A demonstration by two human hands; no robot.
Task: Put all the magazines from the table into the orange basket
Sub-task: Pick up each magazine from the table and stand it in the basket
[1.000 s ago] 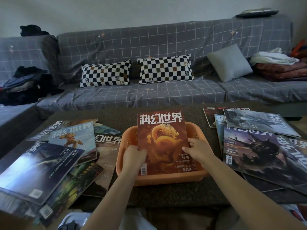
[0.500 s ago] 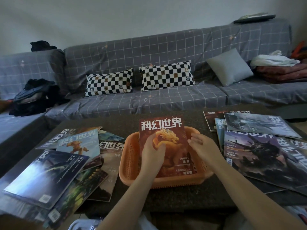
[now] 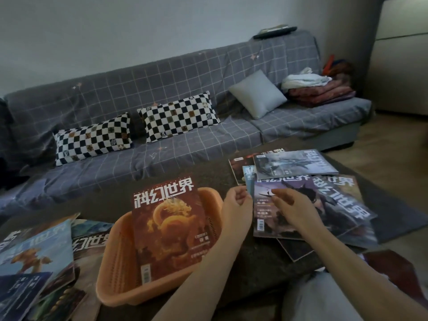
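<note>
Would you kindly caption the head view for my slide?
Red dragon-cover magazine lies in the orange plastic basket; both hands hover empty.

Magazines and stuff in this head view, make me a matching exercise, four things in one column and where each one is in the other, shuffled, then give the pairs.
Things:
1. red dragon magazine
2. orange basket
3. grey cushion
4. aircraft-cover magazine

Places:
A. on the sofa, right of the two checkered pillows
B. on the table between the two spreads of magazines
C. on the table, right of the basket, under the right hand
D. propped in the basket, top edge sticking out over the far rim

Pairs: 1-D, 2-B, 3-A, 4-C
</note>
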